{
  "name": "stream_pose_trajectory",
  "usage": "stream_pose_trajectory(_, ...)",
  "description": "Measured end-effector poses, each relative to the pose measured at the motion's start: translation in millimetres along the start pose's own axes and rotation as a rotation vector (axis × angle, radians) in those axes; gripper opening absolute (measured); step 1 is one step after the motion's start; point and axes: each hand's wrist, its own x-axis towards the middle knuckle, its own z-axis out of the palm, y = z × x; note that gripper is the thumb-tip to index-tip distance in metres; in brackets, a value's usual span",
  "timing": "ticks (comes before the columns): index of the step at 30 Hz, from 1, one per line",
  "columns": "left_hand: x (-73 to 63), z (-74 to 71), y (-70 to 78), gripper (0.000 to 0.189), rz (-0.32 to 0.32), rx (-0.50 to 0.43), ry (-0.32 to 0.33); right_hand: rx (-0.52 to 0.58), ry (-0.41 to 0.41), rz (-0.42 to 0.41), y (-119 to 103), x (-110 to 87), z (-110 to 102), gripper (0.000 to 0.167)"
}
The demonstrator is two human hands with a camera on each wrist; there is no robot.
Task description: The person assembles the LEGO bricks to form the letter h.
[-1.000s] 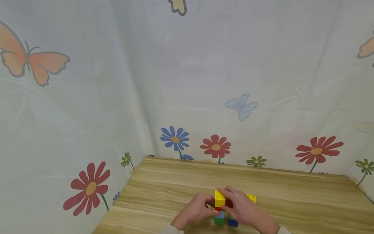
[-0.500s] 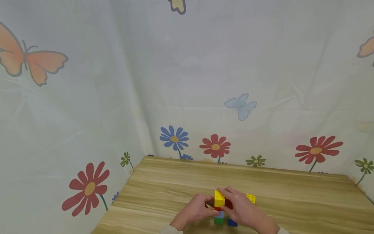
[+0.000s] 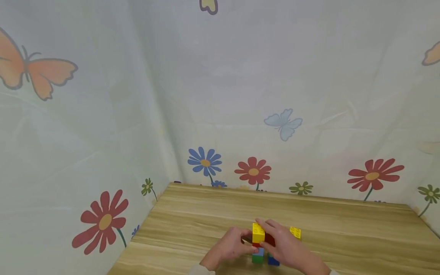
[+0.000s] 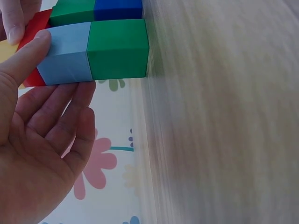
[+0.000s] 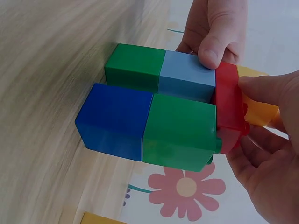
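Observation:
Two short stacks of toy building bricks stand side by side on the table. One has a green brick [image 4: 119, 51] at its foot, then a light blue brick [image 4: 67, 53], a red brick [image 5: 228, 98] and a yellow brick [image 3: 258, 233] on top. In the other, a second green brick [image 5: 180, 133] sits on a dark blue brick [image 5: 114, 119], its studs showing near the red one. My left hand [image 3: 233, 242] holds the light blue brick, thumb in front, fingers behind. My right hand [image 3: 285, 244] grips the red and yellow bricks, thumb at their seam, a finger over the yellow top.
Another yellow brick [image 3: 295, 232] lies on the wooden table [image 3: 206, 206] behind my right hand, partly hidden by it. A white cloth [image 3: 220, 88] printed with flowers and butterflies hangs behind the table and along its sides.
Both hands keep the same hold on the bricks and the stacks have not visibly moved. Only the head view has shifted very slightly.

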Motion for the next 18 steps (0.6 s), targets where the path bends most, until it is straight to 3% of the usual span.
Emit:
stream_pose_trajectory(10,-1.5,1.8,2.1,0.026,-0.058,0.009,0.008,0.157,-0.022,0.079,4.5,0.3,-3.0,0.058)
stream_pose_trajectory(18,-2.2,0.5,2.7,0.028,-0.071,0.009,0.016,0.145,0.017,0.077,7.0,-3.9,-6.7,0.051)
